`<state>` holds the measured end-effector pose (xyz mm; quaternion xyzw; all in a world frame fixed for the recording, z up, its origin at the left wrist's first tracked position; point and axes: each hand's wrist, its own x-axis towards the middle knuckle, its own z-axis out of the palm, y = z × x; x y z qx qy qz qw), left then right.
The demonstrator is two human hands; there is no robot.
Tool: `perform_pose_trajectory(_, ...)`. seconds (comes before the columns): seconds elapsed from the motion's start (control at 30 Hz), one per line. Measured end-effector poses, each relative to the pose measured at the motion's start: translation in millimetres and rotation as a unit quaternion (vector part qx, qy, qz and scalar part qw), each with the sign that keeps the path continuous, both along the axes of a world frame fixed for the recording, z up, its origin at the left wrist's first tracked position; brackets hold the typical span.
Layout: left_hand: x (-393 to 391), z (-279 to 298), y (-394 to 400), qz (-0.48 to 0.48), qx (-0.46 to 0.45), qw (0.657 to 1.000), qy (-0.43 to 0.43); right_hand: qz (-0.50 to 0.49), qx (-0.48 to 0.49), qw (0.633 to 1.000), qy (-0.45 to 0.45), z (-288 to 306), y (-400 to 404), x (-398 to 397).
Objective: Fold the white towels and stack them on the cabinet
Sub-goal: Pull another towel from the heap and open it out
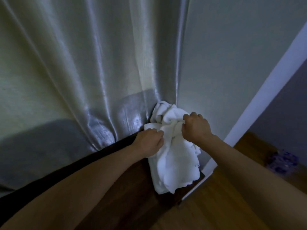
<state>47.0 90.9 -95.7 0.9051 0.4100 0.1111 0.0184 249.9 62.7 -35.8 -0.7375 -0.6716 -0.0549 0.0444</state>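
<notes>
Towels (172, 156), white and rumpled, lie in a heap on the dark wooden cabinet (132, 180), at the 3 o'clock end of its top beside the wall (232, 63). Left hand (149, 141) pinches cloth at the 9 o'clock side of the heap, fingers curled. Right hand (196, 127) grips a bunched fold at 1 o'clock, knuckles up. Satin curtain (74, 63) hangs at 12 o'clock, touching the cabinet's far edge. Wooden floor (224, 205) shows at 4 o'clock.
</notes>
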Motion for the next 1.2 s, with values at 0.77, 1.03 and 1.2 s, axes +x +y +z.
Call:
perform_pose_trajectory(0.77,72.8,-48.7,8.3,0.189,-0.124,0.972,-0.058,0.164,-0.066,0.957,0.232,1.5,72.2,45.5)
perform_pose_trajectory(1.03,50.8,-29.9,14.9,0.238,-0.129,0.947,-0.172,0.185,-0.087,0.955,0.216,-11.3,66.2,38.1)
perform_pose_trajectory(1.2,31.3,15.1,31.7,0.235,-0.058,0.931,-0.274,0.156,-0.130,0.958,0.204,-31.8,54.4,47.7)
